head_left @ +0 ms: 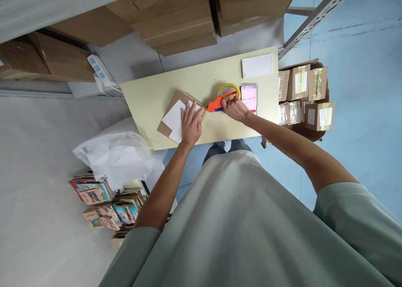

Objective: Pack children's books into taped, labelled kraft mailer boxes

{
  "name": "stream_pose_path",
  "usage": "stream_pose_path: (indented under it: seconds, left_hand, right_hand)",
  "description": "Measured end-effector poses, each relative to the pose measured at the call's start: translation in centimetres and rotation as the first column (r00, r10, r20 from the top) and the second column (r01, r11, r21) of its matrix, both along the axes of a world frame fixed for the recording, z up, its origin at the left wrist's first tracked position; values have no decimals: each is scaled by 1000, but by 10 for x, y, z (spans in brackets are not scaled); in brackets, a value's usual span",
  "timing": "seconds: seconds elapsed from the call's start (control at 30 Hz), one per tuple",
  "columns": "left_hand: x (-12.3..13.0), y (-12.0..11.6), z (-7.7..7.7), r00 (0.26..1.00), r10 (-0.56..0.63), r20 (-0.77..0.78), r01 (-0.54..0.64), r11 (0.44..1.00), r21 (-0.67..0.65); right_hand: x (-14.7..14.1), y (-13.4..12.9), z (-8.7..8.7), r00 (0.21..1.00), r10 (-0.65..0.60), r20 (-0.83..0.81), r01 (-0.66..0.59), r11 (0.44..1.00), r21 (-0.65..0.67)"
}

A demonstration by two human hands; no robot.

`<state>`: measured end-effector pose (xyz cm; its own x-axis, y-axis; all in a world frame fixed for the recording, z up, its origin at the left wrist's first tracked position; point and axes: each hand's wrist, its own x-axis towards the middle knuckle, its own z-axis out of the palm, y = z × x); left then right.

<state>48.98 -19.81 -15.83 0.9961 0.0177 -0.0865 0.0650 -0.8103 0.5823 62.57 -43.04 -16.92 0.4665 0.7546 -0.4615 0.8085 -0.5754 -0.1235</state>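
Note:
My left hand (191, 125) lies flat with fingers spread on white paper (173, 118), pressing it against a small cardboard box (165, 129). An orange tape dispenser (215, 105) with a roll of yellowish tape (229, 87) is gripped in my right hand (235, 109). Its front end is close to the right side of the box; whether tape sticks there I cannot make out. Just right of the dispenser a phone (249, 98) with a lit pink screen lies on the pale yellow table (150, 98).
A stack of white sheets (257, 65) lies at the table's back right. Taped small boxes (317, 115) fill a carton at the right. Left are a clear plastic bag (116, 155) and stacked books (94, 192). Large cartons (179, 19) and a metal shelf post (314, 21) stand behind.

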Motion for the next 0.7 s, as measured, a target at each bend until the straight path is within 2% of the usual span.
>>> stream_pose_path:
  seconds: [0.13,0.2,0.3,0.37,0.43,0.53,0.7]
  left_hand:
    - [7,9,5,1000,18,-12,-18,1000,-22]
    - [15,17,1,990,139,17,-139,990,-5]
    - [31,27,-12,928,363,83,-368,929,48]
    - [44,31,-21,905,411,109,-418,906,62]
    - [54,33,-27,913,390,119,-399,915,55]
    - [60,27,-26,935,339,110,-344,939,31]
    - [35,-1,-14,976,214,49,-214,977,-6]
  right_hand:
    - [4,-3,0,998,65,2,-65,998,-13]
    - [7,-2,1,997,73,-9,-73,997,-19]
    - [11,4,2,998,56,-31,-56,998,-13]
    - [13,7,1,997,70,-35,-70,998,2]
    - [13,8,-2,991,127,-31,-127,992,27]
    - [2,8,-5,970,241,-23,-239,969,59]
    - [-47,26,-2,931,358,-67,-347,927,141]
